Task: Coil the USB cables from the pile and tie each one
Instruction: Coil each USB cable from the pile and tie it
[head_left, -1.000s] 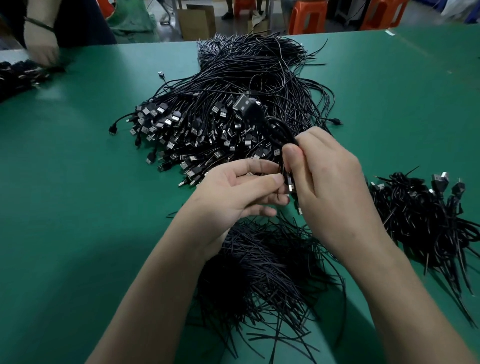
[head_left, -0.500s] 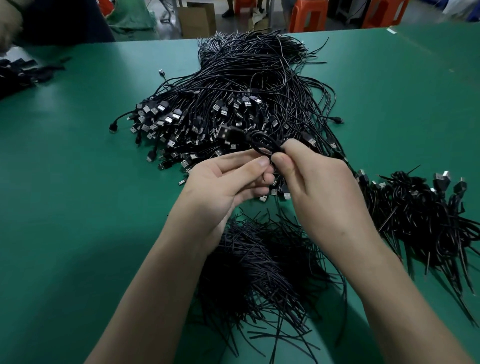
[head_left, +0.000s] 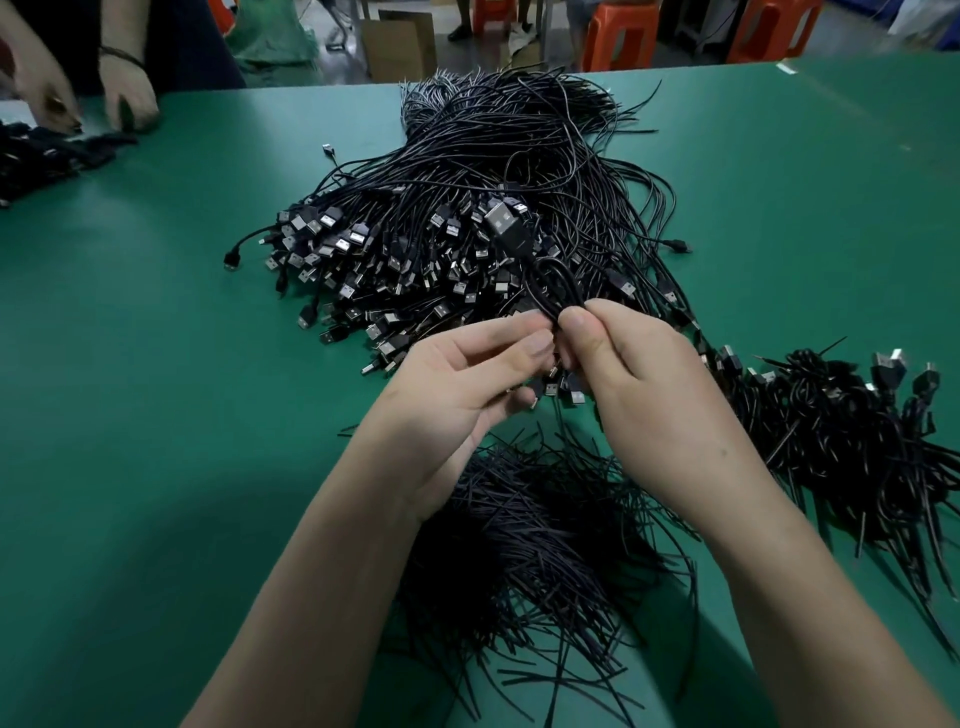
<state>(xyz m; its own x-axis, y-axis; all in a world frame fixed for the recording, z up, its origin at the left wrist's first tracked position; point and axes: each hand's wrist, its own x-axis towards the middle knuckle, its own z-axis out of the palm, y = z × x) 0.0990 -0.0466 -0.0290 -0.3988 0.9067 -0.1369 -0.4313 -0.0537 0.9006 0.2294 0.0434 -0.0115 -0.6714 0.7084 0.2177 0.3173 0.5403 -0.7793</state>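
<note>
Black and springy, the coiled cable (head_left: 548, 280) is held above the pile (head_left: 415, 249), pinched at its waist by your right hand (head_left: 654, 395). Your left hand (head_left: 467, 400) pinches it just beside; grip that waist firmly, or the light loops will likely spring apart.

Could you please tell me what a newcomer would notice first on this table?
A big pile of black USB cables sprawls across the middle of the green table, plugs fanned toward the left. Just in front of it, the left hand and right hand pinch one coiled cable, its plug sticking up. Thin black ties lie heaped beneath the wrists, finished bundles at the right.
</note>
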